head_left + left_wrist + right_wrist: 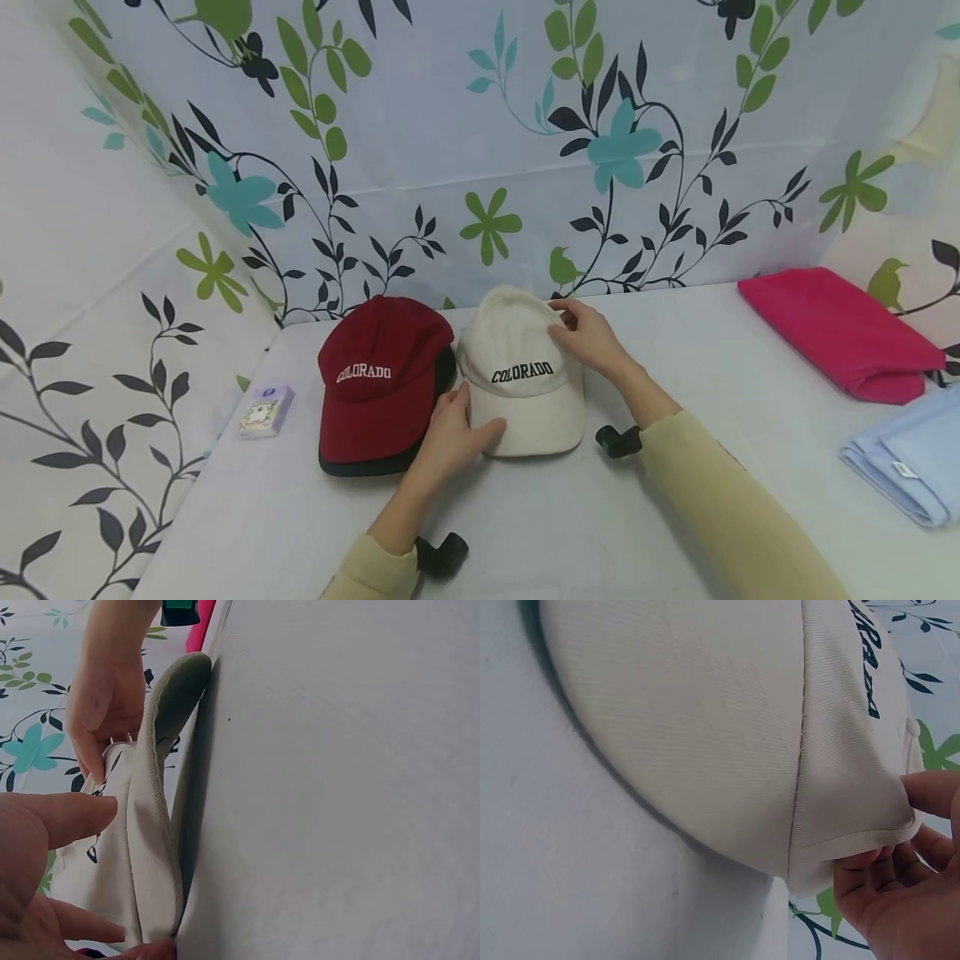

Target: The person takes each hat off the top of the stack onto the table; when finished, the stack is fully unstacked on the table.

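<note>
The beige right sleeve (738,508), nearest the head camera, stretched over the white table (540,533). The maroon cap (382,392) lay there, the cream cap (525,417) just right of it and between both hands. The right hand (591,340) pinched the cream cap's upper right edge, thumb outside, fingers curled under. The left hand (452,435), fingers relaxed and thumb spread, touched its left edge without grasping.
</note>
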`<control>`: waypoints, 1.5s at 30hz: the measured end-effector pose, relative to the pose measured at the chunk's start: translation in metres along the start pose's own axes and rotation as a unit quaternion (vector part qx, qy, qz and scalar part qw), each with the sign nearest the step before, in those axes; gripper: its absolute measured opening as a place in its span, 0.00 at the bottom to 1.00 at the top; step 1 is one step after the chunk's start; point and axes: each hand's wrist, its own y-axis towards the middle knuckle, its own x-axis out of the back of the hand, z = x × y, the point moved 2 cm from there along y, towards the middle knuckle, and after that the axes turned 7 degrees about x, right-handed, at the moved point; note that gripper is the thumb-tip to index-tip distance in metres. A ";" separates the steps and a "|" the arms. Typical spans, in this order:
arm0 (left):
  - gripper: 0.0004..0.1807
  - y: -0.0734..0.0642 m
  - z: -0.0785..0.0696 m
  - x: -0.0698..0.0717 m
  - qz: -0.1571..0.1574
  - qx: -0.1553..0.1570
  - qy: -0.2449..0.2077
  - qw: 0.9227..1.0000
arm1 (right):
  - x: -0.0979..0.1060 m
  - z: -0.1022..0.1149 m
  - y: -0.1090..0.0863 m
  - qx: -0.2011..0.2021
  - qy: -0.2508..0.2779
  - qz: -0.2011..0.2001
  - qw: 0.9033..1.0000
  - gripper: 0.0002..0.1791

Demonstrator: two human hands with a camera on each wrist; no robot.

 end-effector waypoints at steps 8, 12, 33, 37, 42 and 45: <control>0.47 -0.003 0.000 0.002 -0.005 -0.013 -0.005 1.000 | 0.003 -0.002 -0.003 0.032 -0.015 0.009 0.999 0.30; 0.47 -0.005 0.001 0.003 -0.005 -0.033 -0.009 0.999 | 0.003 0.000 -0.005 0.049 -0.002 0.009 0.999 0.35; 0.47 -0.021 0.004 0.015 0.015 -0.115 -0.067 0.991 | -0.003 0.026 -0.030 0.164 -0.122 0.030 0.978 0.46; 0.46 -0.023 0.005 0.020 0.004 -0.136 -0.091 0.987 | -0.004 0.027 -0.035 0.179 -0.129 0.048 0.974 0.48; 0.46 -0.026 0.009 0.028 -0.010 -0.153 -0.119 0.981 | -0.008 0.028 -0.041 0.191 -0.141 0.072 0.969 0.49; 0.46 -0.027 0.011 0.033 -0.020 -0.161 -0.129 0.978 | -0.010 0.029 -0.045 0.203 -0.146 0.082 0.965 0.49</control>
